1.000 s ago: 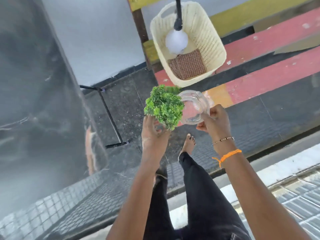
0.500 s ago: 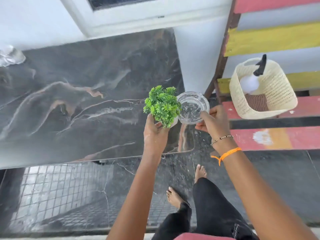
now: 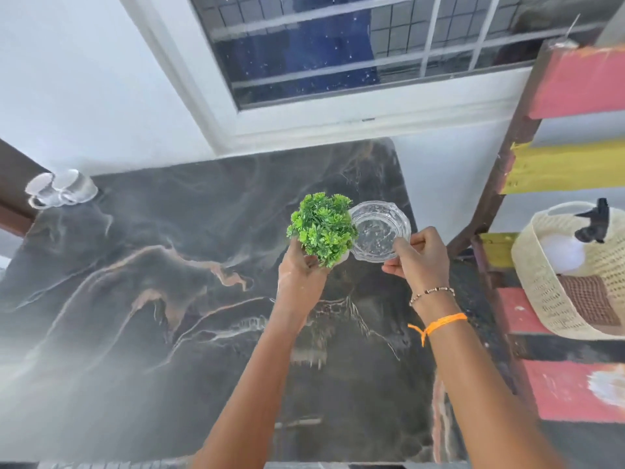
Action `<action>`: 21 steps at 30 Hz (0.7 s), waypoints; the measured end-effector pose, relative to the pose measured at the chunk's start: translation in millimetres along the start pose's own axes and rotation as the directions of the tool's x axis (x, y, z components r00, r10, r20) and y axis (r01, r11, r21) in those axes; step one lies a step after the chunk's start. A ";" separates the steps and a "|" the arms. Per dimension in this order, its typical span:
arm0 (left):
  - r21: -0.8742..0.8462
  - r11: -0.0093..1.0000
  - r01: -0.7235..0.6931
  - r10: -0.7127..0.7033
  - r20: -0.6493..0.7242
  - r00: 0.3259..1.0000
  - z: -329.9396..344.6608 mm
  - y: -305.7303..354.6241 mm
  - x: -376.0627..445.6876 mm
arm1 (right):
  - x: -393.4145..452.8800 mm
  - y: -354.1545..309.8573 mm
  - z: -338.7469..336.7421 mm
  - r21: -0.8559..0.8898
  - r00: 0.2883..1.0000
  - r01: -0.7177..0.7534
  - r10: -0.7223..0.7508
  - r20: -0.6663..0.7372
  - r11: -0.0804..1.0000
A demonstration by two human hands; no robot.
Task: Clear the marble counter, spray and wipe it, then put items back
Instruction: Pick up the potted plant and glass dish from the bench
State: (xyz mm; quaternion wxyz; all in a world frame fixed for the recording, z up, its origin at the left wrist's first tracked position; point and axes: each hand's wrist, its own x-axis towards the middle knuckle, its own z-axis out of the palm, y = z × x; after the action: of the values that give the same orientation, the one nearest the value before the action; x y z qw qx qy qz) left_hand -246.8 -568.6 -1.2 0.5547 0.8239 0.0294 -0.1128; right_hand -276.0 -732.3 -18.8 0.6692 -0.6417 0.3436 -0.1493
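The dark marble counter (image 3: pixel 142 299) with pale and rust veins fills the middle of the view. My left hand (image 3: pixel 301 269) grips a small green artificial plant (image 3: pixel 321 228) from below, holding it over the counter's right part. My right hand (image 3: pixel 419 258) pinches the near rim of a clear glass bowl (image 3: pixel 378 231), held just right of the plant above the counter's right edge. Two glass cups (image 3: pixel 61 191) stand at the counter's far left corner.
A cream woven basket (image 3: pixel 541 299) sits on red and yellow wooden steps (image 3: pixel 575 394) at the right, holding a white spray bottle (image 3: pixel 571 248) with a black trigger and a brown checked cloth (image 3: pixel 588 299). A white wall and barred window (image 3: pixel 338 45) lie behind the counter.
The view has swung from the floor and basket up to the counter. Both hands, still holding the plant and the bowl, now hang over the counter's right part.
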 end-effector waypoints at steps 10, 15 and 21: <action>-0.042 0.998 0.041 -0.038 0.072 0.997 43.9 6.3 169.2 | 146.6 -1.6 65.0 -0.070 0.988 -0.023 0.012 -0.152 0.997; -0.039 0.998 0.043 -0.041 0.053 0.998 59.9 17.9 223.1 | 195.2 -7.3 88.5 -0.084 0.980 -0.048 0.031 -0.198 0.995; -0.031 0.999 0.014 -0.012 0.044 0.999 74.8 26.8 260.7 | 228.8 -12.5 98.6 -0.099 0.964 -0.096 0.068 -0.257 0.991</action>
State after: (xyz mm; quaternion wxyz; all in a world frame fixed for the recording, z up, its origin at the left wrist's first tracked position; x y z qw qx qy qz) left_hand 0.0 -667.8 -60.7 0.5673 0.8122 0.0243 -0.1339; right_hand -44.2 -806.0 -74.1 0.5889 -0.6386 0.4602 -0.1831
